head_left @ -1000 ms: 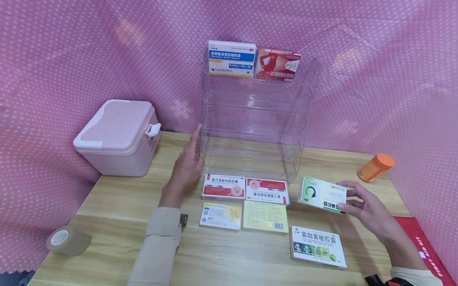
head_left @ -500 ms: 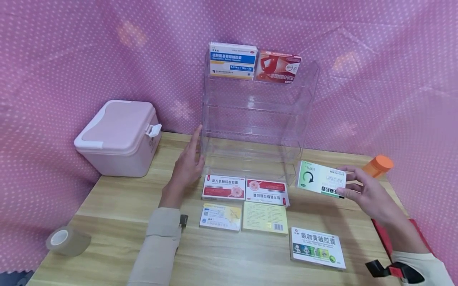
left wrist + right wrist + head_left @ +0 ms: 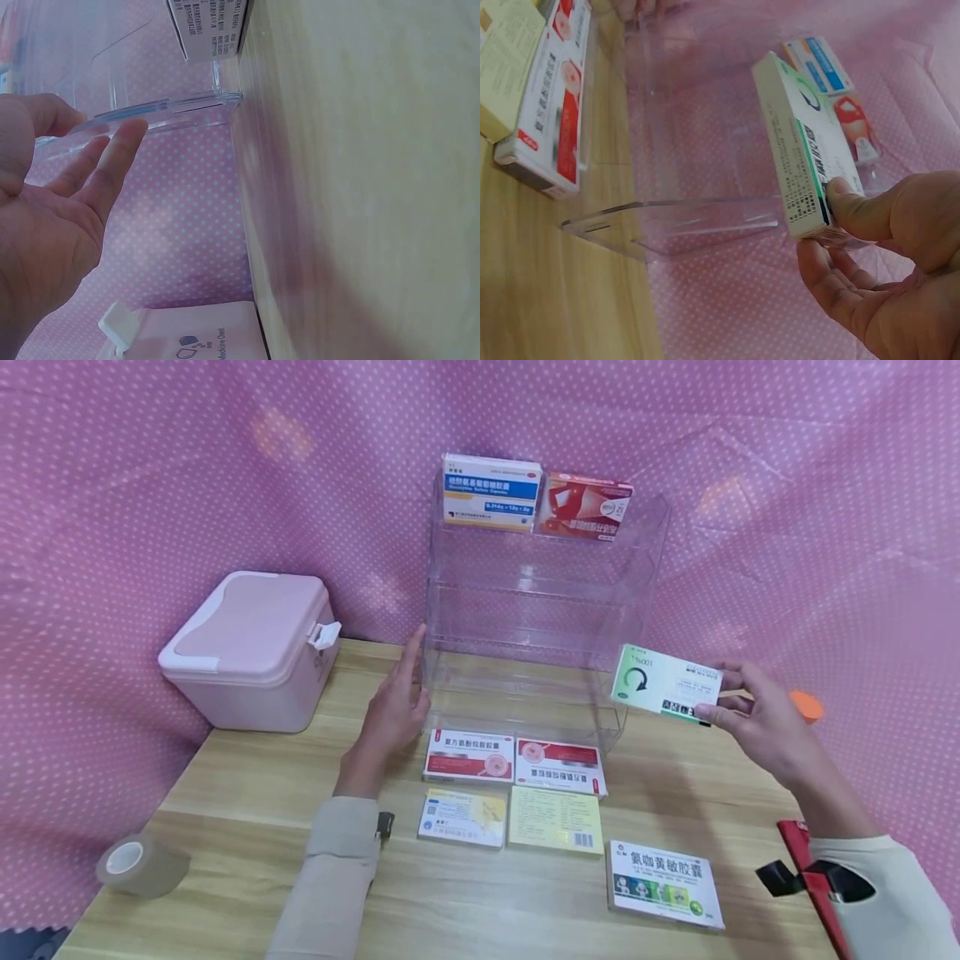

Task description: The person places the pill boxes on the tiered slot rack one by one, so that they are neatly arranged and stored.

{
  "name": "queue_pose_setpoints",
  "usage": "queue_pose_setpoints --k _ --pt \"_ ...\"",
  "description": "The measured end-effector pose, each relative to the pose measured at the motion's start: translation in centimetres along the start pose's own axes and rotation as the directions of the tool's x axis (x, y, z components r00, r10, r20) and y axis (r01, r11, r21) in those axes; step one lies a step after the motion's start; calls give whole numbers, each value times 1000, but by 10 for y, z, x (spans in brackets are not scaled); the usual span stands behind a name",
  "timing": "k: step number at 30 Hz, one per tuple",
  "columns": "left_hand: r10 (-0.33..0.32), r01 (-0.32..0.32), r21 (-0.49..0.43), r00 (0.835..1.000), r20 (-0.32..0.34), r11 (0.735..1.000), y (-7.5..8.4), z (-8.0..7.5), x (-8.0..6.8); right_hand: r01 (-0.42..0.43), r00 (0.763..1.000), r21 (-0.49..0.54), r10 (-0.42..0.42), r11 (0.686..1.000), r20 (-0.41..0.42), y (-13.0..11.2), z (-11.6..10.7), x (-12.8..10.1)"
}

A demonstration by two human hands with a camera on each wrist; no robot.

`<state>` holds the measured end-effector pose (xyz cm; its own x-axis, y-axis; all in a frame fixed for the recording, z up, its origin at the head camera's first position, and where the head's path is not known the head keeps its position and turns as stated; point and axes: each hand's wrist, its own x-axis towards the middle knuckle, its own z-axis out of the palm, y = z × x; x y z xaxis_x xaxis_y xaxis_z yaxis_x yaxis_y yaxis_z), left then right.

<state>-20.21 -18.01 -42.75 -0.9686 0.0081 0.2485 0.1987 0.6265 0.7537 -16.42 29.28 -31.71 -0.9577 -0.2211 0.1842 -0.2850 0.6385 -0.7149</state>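
Note:
My right hand (image 3: 753, 718) pinches a white and green medicine box (image 3: 664, 685) by its right end, in the air beside the right side of a clear acrylic tiered shelf (image 3: 540, 610). The wrist view shows the same box (image 3: 804, 150) gripped between thumb and fingers (image 3: 855, 206). My left hand (image 3: 397, 693) rests with straight fingers against the shelf's left wall (image 3: 157, 112). A blue box (image 3: 491, 492) and a red box (image 3: 587, 506) stand on the top tier.
Several medicine boxes lie flat in front of the shelf, among them a red and white one (image 3: 468, 753), a yellow one (image 3: 555, 818) and a green and white one (image 3: 663, 883). A pink case (image 3: 251, 647) sits at left, a tape roll (image 3: 138, 864) near the front left corner, an orange-capped bottle (image 3: 804, 703) behind my right hand.
My right hand has lifted the white and green box upward and slightly back, now level with the shelf's lower tiers. The left hand has stayed against the shelf.

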Motion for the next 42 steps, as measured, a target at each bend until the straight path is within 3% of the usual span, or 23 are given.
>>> queue_pose_setpoints --k 9,19,36,42 --pt "16 -16 13 1000 -6 1000 1 -2 -2 67 991 -15 -68 998 -116 -20 -1 27" --pt "11 -11 8 1000 -1 1000 -2 -3 -2 10 987 -92 -24 996 -161 -53 -2 61" --pt "-2 2 -11 1000 1 1000 1 0 -1 -11 970 -2 10 1000 -245 -84 1 117" --pt "-9 9 -11 1000 -4 1000 0 0 -1 -11 962 -24 4 1000 -275 -98 6 137"
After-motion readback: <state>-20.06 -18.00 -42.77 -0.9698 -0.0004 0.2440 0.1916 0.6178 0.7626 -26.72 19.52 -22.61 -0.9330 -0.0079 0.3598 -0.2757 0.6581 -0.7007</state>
